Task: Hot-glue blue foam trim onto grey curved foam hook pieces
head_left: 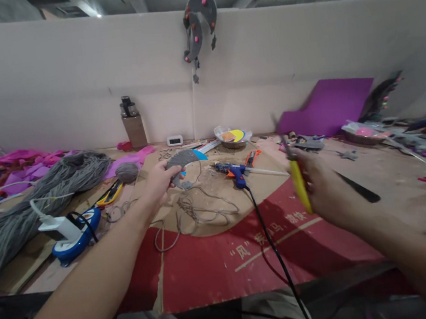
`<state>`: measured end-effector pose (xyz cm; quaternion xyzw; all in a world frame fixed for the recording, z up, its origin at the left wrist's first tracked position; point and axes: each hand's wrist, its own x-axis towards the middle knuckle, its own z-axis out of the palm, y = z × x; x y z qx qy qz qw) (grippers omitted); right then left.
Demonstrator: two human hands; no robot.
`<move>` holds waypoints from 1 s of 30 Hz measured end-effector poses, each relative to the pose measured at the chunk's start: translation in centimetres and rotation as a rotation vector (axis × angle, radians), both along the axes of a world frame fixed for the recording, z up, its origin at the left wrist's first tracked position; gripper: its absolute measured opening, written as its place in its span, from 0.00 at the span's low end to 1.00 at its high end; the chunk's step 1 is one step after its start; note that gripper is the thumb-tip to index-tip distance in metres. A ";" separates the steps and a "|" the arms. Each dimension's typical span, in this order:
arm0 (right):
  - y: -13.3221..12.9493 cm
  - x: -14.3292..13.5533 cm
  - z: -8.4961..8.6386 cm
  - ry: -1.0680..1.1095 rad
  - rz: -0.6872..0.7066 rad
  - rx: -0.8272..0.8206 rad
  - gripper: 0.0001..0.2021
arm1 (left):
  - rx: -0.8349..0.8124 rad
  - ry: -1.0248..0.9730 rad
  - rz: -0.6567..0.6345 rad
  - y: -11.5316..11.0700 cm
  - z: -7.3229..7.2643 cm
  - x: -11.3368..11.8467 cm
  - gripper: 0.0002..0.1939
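Observation:
My left hand [160, 181] is closed on one end of a crescent piece [184, 157], mostly wrapped in grey yarn with a bare blue tip. Loose grey yarn [200, 211] lies in loops on the cardboard beneath it. My right hand [324, 186], raised over the right side of the table, grips yellow-handled scissors [299, 185] with the blurred blades pointing up. A blue glue gun [238, 174] with its black cord lies between my hands.
At the left are a grey yarn bundle [63, 187], a blue power strip [76, 240] and a yellow utility knife [110, 192]. Behind stand a brown bottle [134, 129] and a bowl [234, 144]. A purple sheet [332, 107] leans on the wall; a decorated crescent [195, 26] hangs there.

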<state>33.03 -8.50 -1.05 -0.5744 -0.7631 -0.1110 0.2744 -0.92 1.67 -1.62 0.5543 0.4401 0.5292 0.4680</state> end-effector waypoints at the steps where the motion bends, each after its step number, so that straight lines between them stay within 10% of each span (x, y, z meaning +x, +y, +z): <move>1: 0.8 -1.8 0.4 0.032 0.056 0.039 0.32 | 0.005 0.018 -0.012 0.0 0.0 0.0 0.11; 9: 4.9 -11.4 0.3 -0.060 0.058 -0.014 0.19 | 0.005 -0.047 0.010 -1.0 0.7 0.6 0.13; 30: 5.2 -10.8 -1.0 -0.270 -0.016 -0.054 0.19 | 0.006 0.008 -0.110 -2.8 0.9 1.9 0.18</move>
